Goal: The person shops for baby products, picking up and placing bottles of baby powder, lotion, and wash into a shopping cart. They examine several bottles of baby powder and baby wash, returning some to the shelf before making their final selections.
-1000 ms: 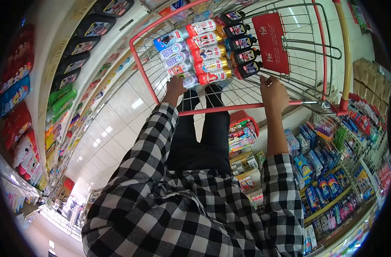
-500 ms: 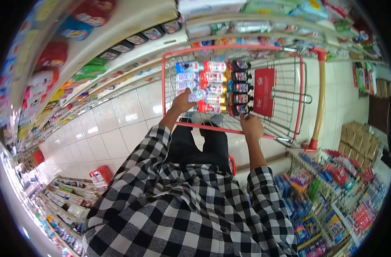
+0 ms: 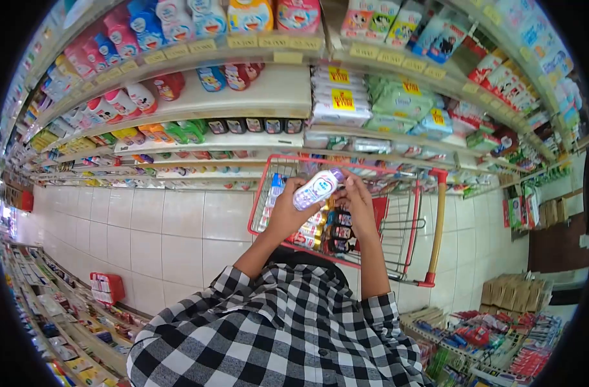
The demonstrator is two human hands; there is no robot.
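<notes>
Left hand (image 3: pixel 290 211) tilts 1 purple-capped bottle (image 3: pixel 317 188) above the cart (image 3: pixel 349 259).

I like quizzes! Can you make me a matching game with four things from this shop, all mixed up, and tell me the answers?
Things:
1. Purple-capped bottle
2. Cart handle
3. Checked shirt
4. Green packs

Places and colours:
A. Black, white and grey
B. On a shelf
C. In the left hand, above the cart
D. Tan, with red ends

Right pairs: 1-C, 2-D, 3-A, 4-B
</notes>
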